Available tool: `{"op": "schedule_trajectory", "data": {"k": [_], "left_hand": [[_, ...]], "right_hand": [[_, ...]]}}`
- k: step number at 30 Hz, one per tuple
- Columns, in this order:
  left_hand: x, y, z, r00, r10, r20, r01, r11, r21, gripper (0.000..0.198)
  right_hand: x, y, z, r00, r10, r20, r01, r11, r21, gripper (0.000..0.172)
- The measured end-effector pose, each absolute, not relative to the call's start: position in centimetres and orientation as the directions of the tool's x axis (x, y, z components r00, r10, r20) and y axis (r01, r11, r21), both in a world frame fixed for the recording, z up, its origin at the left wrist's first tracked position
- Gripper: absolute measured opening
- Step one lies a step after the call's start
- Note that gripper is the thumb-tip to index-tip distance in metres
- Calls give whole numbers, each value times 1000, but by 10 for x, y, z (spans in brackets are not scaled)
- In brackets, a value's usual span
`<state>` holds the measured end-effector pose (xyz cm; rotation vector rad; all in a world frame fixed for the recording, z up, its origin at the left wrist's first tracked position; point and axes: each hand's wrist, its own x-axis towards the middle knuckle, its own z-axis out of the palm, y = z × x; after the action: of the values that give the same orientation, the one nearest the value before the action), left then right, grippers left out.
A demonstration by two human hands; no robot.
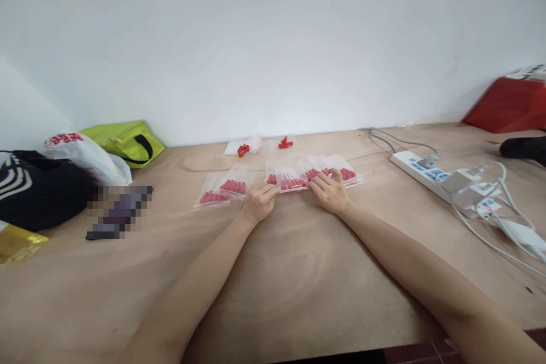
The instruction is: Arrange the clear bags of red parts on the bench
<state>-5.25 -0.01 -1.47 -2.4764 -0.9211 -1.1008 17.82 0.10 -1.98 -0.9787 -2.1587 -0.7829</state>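
Note:
My left hand (259,203) pinches the near left corner of a clear zip bag (293,183). The fingers of my right hand (329,192) are closed at the same bag's right corner, so the bag lies flat between both hands. Inside it is a row of small red capsule-shaped pieces. Similar filled bags (347,173) overlap behind and to the right, partly covered by my right hand. Left of my left hand lie two more filled bags, a nearer one (213,197) and a farther one (234,185), overlapping.
Loose red pieces lie by the wall in a left pile (243,150) and a right pile (285,142), on clear bags. A power strip (420,173) with cables is at right, near a red bag (505,105). At left are a green pouch (123,139), a white bag and a black bag.

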Motion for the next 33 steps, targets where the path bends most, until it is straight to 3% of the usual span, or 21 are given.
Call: {"op": "schedule_trajectory", "data": {"k": [8, 13, 18, 22, 27, 33], "left_hand": [[-57, 0, -15, 467, 539, 701, 678, -727, 107, 23], [-80, -8, -8, 340, 738, 583, 906, -423, 6, 36], [-103, -12, -4, 212, 855, 473, 975, -215, -49, 43], [-106, -18, -3, 222, 891, 397, 972, -234, -17, 37], [-98, -39, -5, 307, 839, 450, 942, -335, -17, 33], [-87, -78, -2, 380, 808, 450, 900, -436, 22, 38]], "right_hand": [[186, 5, -18, -450, 427, 785, 854, 463, 237, 32], [192, 7, -18, -381, 536, 754, 904, 388, 181, 30], [169, -1, -16, -471, 566, 677, 845, 509, 163, 27], [145, 4, -15, -491, 631, 601, 844, 515, 150, 21], [132, 19, -18, -397, 713, 578, 892, 448, 61, 24], [135, 16, -16, -474, 654, 589, 818, 575, 20, 31]]}}
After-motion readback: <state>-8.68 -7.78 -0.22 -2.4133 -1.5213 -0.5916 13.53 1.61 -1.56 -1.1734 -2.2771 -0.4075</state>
